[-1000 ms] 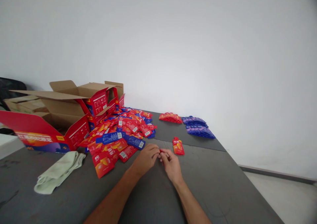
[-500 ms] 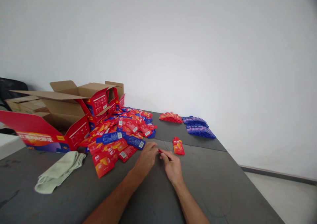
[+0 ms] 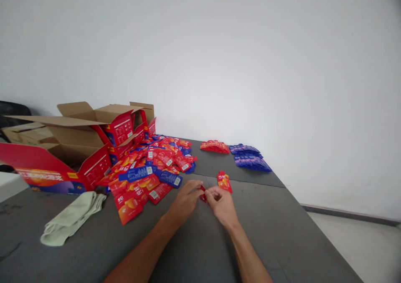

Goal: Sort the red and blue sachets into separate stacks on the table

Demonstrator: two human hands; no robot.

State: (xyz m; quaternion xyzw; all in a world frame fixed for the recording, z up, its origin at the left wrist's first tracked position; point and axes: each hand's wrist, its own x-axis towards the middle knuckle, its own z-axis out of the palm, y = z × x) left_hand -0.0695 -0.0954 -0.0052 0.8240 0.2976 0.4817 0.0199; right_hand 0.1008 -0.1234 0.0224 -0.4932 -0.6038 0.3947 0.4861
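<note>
Between my two hands, over the grey table, is a small red packet, mostly hidden by fingers. My left hand pinches its left side, and my right hand closes on its right side. Just beyond my right hand lies a single red-orange packet, flat on the table. To the left of my left hand is a loose pile of red packets and blue packets.
Open red cartons stand at the left, with a folded pale green cloth in front. Farther back lie a row of red packets and a stack of blue packets, near the white wall.
My right hand has shifted slightly right and up, nearer the single packet. The red packet between my hands has turned and shows more. The view has moved slightly.
</note>
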